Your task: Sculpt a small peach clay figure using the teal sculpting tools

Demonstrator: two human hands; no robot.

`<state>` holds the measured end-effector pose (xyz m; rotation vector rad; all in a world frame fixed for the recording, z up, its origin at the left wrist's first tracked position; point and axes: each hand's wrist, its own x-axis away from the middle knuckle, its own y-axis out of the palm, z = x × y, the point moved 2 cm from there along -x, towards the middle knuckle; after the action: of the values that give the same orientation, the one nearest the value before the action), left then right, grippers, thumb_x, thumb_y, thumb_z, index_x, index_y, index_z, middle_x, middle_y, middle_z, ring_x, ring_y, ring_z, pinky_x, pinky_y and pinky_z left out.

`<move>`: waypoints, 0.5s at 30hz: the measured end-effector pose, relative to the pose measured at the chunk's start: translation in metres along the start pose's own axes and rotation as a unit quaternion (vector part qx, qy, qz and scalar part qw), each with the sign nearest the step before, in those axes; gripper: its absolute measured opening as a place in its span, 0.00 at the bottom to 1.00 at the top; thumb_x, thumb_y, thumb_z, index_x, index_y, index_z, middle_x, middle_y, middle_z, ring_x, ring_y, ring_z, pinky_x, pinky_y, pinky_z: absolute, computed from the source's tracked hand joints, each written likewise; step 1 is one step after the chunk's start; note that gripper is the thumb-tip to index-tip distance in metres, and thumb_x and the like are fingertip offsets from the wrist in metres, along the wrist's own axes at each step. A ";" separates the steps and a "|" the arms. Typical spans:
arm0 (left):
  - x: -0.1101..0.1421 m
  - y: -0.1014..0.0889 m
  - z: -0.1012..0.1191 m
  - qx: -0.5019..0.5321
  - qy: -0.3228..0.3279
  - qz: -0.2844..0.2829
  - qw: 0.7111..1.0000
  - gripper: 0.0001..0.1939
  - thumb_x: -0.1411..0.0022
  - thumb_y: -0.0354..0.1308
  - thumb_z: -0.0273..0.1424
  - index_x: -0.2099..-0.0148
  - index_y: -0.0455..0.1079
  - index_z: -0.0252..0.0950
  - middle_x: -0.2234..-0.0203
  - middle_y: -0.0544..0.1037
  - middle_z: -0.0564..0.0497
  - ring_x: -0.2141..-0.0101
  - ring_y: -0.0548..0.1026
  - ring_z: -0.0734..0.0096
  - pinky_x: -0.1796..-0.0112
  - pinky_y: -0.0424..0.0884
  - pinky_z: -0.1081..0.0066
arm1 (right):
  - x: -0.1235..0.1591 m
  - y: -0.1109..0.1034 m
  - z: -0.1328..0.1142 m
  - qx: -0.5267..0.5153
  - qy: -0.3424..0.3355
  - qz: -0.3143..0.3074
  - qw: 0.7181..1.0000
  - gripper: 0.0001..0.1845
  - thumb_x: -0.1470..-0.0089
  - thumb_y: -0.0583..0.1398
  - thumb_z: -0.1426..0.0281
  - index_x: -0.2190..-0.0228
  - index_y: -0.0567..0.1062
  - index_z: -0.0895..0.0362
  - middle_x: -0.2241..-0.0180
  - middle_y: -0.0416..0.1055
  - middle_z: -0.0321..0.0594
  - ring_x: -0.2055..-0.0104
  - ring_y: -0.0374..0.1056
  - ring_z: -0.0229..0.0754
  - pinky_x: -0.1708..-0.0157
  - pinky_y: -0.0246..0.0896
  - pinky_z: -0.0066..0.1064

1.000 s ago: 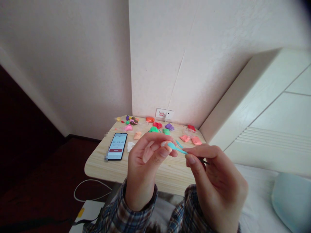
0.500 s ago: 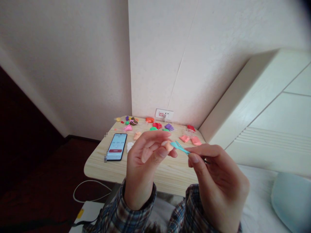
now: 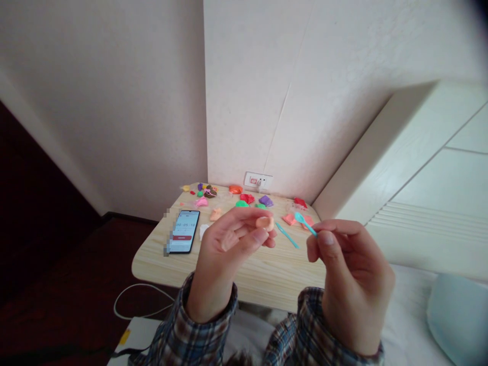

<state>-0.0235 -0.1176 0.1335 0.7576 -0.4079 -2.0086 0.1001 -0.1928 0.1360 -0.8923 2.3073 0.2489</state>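
Above the table, my left hand (image 3: 232, 249) pinches a small peach-coloured piece of modelling clay (image 3: 265, 223) between thumb and fingers; a hollow shows in its face. My right hand (image 3: 348, 272) grips the handle of a small turquoise plastic spoon (image 3: 304, 221), bowl pointing up and left. Spoon and clay are apart. Between the hands, a second thin turquoise tool (image 3: 287, 236) lies on the wooden table (image 3: 244, 277). A white lump (image 3: 204, 232), partly behind my left hand, and a peach clay packet (image 3: 215, 214) are on the tabletop.
A phone (image 3: 184, 232) showing a timer lies at the table's left. Along the back are an orange packet (image 3: 235, 189), a purple packet (image 3: 266, 201), a red packet (image 3: 300, 203) and several other clay pieces. A wall socket (image 3: 258, 180) sits just behind. A white cable (image 3: 143, 285) loops below.
My right hand has drawn the spoon away from the clay, to the right. My left hand has turned the clay slightly so its hollow shows. The tool on the table has come into view.
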 end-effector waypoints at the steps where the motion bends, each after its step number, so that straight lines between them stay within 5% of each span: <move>1: 0.000 0.000 0.000 -0.002 -0.007 0.001 1.000 0.04 0.45 0.64 0.29 0.64 0.77 0.40 0.75 0.76 0.55 0.74 0.73 0.80 0.71 0.70 0.81 | -0.001 0.000 0.002 0.006 0.003 -0.009 1.000 0.05 0.42 0.57 0.69 0.70 0.71 0.54 0.81 0.62 0.28 0.79 0.59 0.30 0.78 0.52 0.23; 5: -0.001 -0.003 -0.001 -0.003 -0.035 -0.015 0.999 0.03 0.44 0.63 0.31 0.66 0.77 0.38 0.76 0.76 0.54 0.73 0.72 0.80 0.69 0.70 0.80 | -0.009 0.002 0.033 0.082 0.048 -0.091 0.991 0.08 0.42 0.55 0.65 0.70 0.71 0.55 0.82 0.62 0.28 0.78 0.61 0.33 0.75 0.54 0.26; 9: -0.003 -0.005 -0.002 -0.005 -0.078 -0.035 0.996 0.04 0.44 0.62 0.30 0.67 0.77 0.36 0.76 0.75 0.54 0.73 0.71 0.80 0.68 0.69 0.79 | -0.010 0.004 0.096 0.256 0.130 -0.213 0.934 0.10 0.44 0.54 0.65 0.71 0.71 0.56 0.77 0.70 0.35 0.74 0.66 0.38 0.72 0.57 0.30; 15: -0.007 -0.010 -0.004 0.020 -0.068 -0.020 0.997 0.05 0.43 0.61 0.29 0.63 0.76 0.38 0.74 0.75 0.55 0.71 0.72 0.79 0.67 0.69 0.80 | 0.003 0.014 0.170 0.319 0.162 -0.245 0.901 0.06 0.49 0.56 0.72 0.72 0.73 0.57 0.71 0.74 0.40 0.67 0.70 0.42 0.65 0.61 0.33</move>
<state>-0.0246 -0.1063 0.1275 0.6616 -0.5172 -2.1020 0.1748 -0.1186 0.0012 -1.1646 2.1217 -0.8822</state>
